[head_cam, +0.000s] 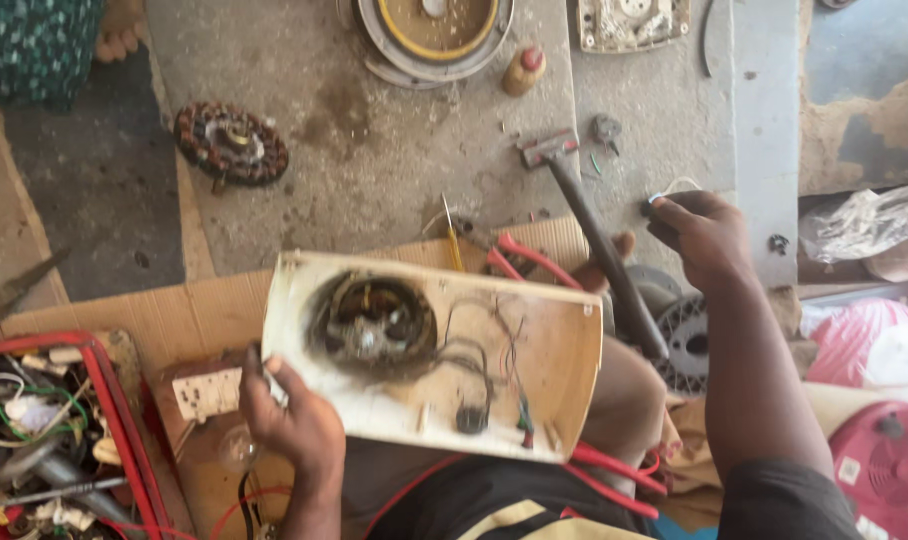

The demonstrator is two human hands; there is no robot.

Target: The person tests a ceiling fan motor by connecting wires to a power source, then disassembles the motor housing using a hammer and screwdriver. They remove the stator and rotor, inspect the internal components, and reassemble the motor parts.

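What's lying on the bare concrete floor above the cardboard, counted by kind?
Copper-wound motor coil: 1
Round fan housing: 1
Small bottle with a red cap: 1
Hammer: 1
Pale square plate: 1
Total: 5

The left hand grips the cream casing; the right hand pinches something small.

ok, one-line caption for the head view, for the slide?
Left hand steadies an opened cream appliance housing with exposed motor and wiring, while the right hand lifts small parts beside a hammer.
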